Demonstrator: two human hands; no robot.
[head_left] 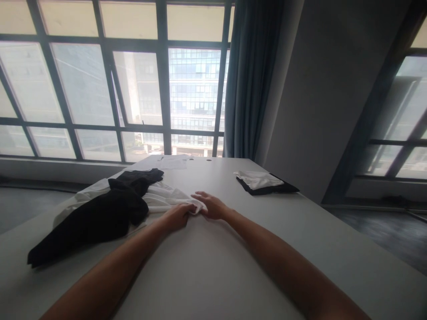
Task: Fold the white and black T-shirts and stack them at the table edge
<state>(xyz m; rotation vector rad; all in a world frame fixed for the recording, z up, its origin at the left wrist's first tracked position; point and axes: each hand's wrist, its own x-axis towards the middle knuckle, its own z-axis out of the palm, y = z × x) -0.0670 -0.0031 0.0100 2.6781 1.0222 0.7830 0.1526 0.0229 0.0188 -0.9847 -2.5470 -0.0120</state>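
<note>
A white cloth garment stretches across the table from a pile on the left. My left hand is closed on its near right end, fingers wrapped around a bunched fold. Right beside it, my right hand touches the same end of the cloth, with its fingers stretched out and apart. Black garments lie crumpled on top of part of the white cloth, left of my hands. What kind of garment the white cloth is, I cannot make out.
The white table reaches toward the windows. At its right edge a folded white cloth rests on a folded black one. Papers lie at the far end. A dark curtain hangs beyond the table.
</note>
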